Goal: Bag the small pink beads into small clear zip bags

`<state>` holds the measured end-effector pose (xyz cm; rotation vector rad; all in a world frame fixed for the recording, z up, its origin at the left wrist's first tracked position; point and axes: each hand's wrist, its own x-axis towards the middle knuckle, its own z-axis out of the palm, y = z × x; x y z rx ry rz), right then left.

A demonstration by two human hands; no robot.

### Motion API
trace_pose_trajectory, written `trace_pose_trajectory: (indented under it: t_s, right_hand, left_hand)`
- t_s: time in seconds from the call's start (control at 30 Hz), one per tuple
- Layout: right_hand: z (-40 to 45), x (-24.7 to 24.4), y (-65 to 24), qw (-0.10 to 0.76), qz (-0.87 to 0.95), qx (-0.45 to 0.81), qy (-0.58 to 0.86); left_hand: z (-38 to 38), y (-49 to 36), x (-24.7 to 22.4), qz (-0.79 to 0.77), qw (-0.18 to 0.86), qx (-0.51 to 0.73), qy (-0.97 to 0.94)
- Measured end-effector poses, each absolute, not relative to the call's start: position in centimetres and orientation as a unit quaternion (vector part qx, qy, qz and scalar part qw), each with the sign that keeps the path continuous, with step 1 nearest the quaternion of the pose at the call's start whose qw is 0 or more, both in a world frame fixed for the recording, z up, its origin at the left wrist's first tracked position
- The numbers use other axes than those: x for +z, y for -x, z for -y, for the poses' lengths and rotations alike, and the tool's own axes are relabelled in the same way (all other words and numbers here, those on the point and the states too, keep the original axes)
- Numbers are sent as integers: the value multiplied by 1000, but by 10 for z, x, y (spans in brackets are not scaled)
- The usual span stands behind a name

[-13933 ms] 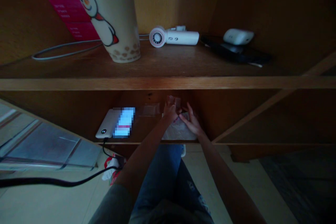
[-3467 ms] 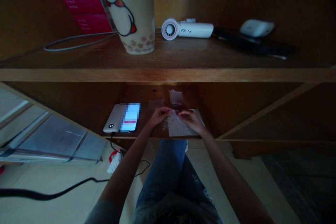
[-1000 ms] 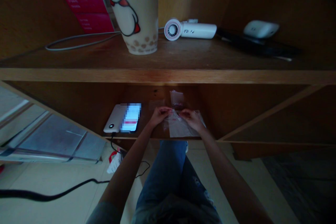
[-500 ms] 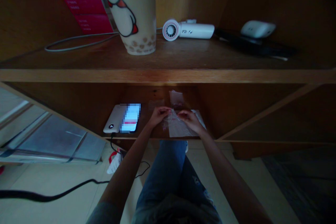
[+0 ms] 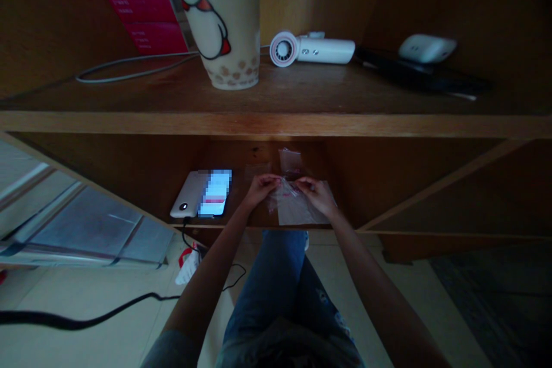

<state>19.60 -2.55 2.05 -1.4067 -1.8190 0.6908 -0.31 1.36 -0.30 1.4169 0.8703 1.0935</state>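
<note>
Both hands meet over the lower shelf at a small clear plastic bag (image 5: 286,186). My left hand (image 5: 261,188) pinches its left side between thumb and fingers. From the right, my right hand (image 5: 317,194) has its fingers closed on the bag's other side. What is inside the bag is too small to make out. Under my right hand lies a white sheet (image 5: 297,210), flat on the shelf. Another clear zip bag (image 5: 290,158) lies just beyond my fingers, towards the back.
Left on the lower shelf lie a white device (image 5: 186,192) and a lit phone (image 5: 214,192), with a black cable (image 5: 146,298) hanging below. The upper shelf (image 5: 302,124) overhangs my hands. It bears a bubble tea cup (image 5: 235,29), a white handheld fan (image 5: 313,49) and a white case (image 5: 426,48).
My right hand has shifted slightly, its fingers staying at the clear bag. My left hand keeps nearly the same place. The view has moved a little.
</note>
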Motion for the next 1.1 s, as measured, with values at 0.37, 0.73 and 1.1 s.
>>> trace_pose_trajectory:
  t_s: [0.37, 0.73, 1.1]
  right_hand:
    - [23, 24, -188, 170, 761, 68, 623]
    - [20, 17, -186, 192, 763, 77, 612]
    - [18, 19, -191, 318, 715, 201, 590]
  left_hand:
    - [-12, 3, -1, -369, 560, 466, -577]
    - [-14, 4, -4, -364, 570, 468, -569]
    - [-14, 4, -5, -369, 568, 466, -569]
